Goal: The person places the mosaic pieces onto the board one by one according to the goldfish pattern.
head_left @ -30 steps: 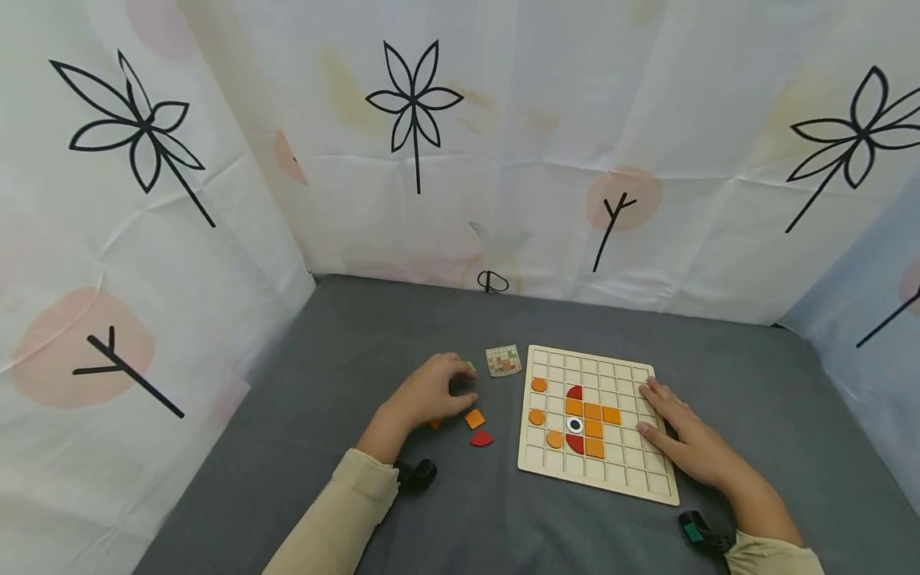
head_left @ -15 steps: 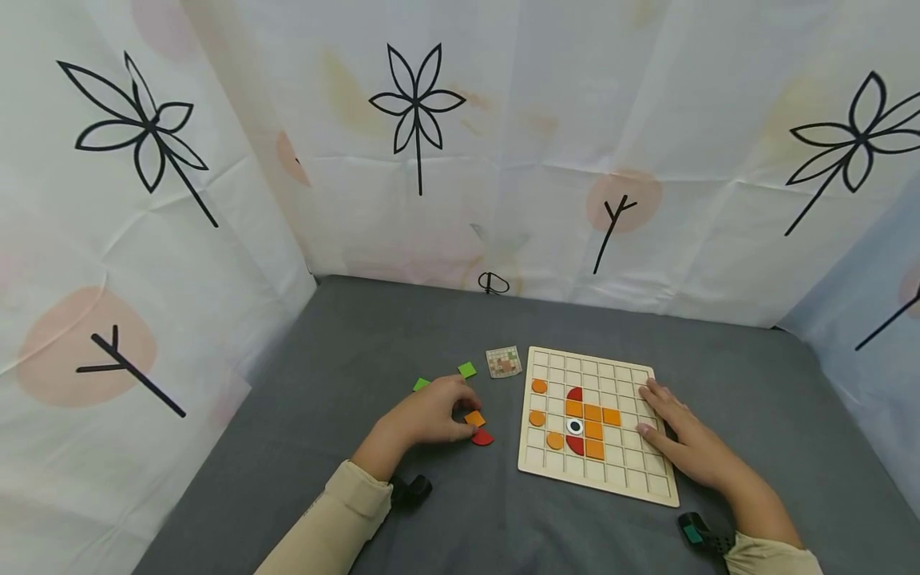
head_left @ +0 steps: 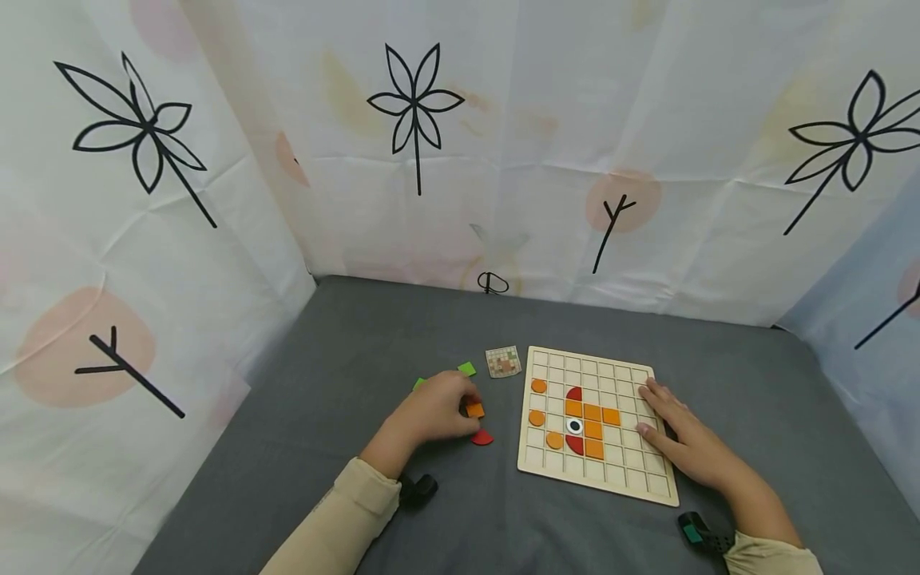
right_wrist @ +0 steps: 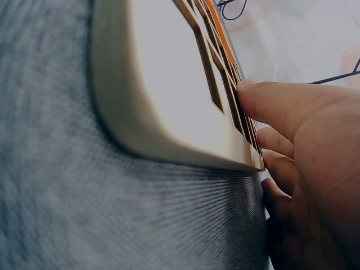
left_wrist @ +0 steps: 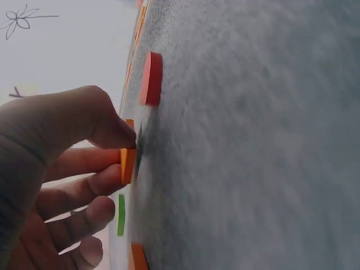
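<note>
As the left hand [head_left: 434, 407] pinches a thin, straight-edged orange tile [left_wrist: 128, 166], the right hand [head_left: 686, 442] rests outstretched

A flat orange square tile [head_left: 475, 410] is matched in hue by three orange discs [head_left: 537, 418] toward nine o'clock on the pale grid-patterned wooden board [head_left: 632, 463]. A red fan-shaped tile [head_left: 483, 438] is seen at the square's six o'clock. The white cloth backdrop [head_left: 503, 112] is patterned with black flowers and peach circles.
</note>
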A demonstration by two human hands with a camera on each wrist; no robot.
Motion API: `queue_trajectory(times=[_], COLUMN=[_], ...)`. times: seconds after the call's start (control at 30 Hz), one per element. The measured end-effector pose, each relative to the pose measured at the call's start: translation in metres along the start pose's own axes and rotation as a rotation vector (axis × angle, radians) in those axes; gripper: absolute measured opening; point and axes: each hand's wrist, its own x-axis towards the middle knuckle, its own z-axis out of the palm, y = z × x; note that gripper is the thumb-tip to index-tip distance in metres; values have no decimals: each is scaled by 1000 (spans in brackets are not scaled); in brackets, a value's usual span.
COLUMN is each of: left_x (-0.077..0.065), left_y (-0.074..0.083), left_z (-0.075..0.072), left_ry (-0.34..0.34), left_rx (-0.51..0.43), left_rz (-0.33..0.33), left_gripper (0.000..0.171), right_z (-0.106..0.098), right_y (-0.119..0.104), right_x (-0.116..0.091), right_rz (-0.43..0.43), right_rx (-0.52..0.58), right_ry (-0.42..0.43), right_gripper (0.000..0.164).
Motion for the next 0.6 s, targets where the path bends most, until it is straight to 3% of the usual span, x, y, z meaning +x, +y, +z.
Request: queue_trajectory(times=[0.13,0.23,0.37,0.6], left_x=[9,22,44,78], left_y=[11,25,51,103], left_z=[2,6,16,41], left_ry=[16,37,55,-13], left_rx=[4,2,-1,25], left_rz=[18,78,192,321], left_gripper=[22,23,27,29], right_z=[1,0,0,-2], right_y=[1,1,1,2], right_x=[2,2,3,4], right_rz=[0,-1,-3,-1], right_rx=[0,4,11,12], right_ry=[-6,-11,-11,-18], right_gripper=[75,75,76,76])
